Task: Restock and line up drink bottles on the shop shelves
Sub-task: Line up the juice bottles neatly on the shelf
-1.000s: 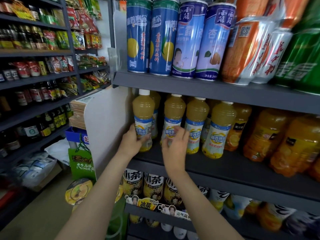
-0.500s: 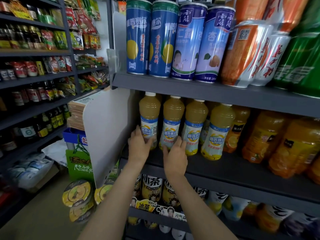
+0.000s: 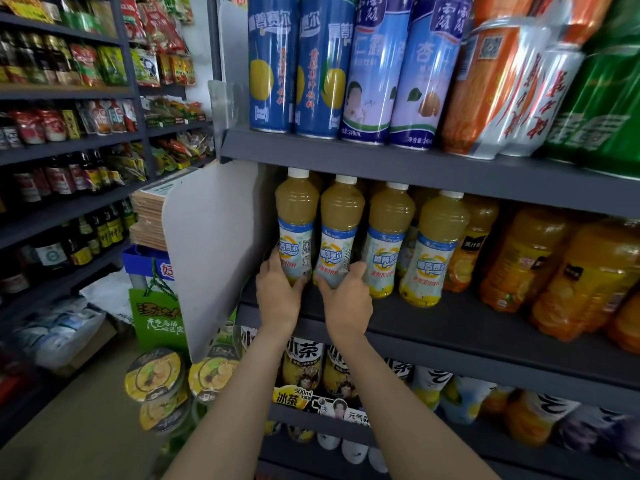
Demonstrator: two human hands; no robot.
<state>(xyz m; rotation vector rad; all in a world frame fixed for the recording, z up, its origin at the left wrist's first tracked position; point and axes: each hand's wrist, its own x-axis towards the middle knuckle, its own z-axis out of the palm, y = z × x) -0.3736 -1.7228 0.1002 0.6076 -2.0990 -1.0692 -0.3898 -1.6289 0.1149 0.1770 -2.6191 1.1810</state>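
Note:
Several yellow pear-juice bottles with white caps and blue-white labels stand in a row at the left end of the dark middle shelf [image 3: 433, 323]. My left hand [image 3: 278, 294] grips the base of the leftmost bottle [image 3: 297, 223]. My right hand [image 3: 348, 301] grips the base of the second bottle [image 3: 341, 230]. Both bottles stand upright, side by side and touching. A third bottle [image 3: 389, 237] and a fourth bottle [image 3: 438, 247] stand to their right, with more bottles behind them.
A white end panel [image 3: 211, 251] closes the shelf on the left. Orange-juice bottles [image 3: 526, 258] fill the shelf's right side. Tall cans [image 3: 374, 64] stand on the shelf above, iced-tea bottles [image 3: 304, 365] below. Instant-noodle bowls [image 3: 156, 375] are stacked on the floor.
Both hands have slid down from the labels to the bottle bases. The leftmost bottle, held out and apart a second ago, now stands against the second one in the row.

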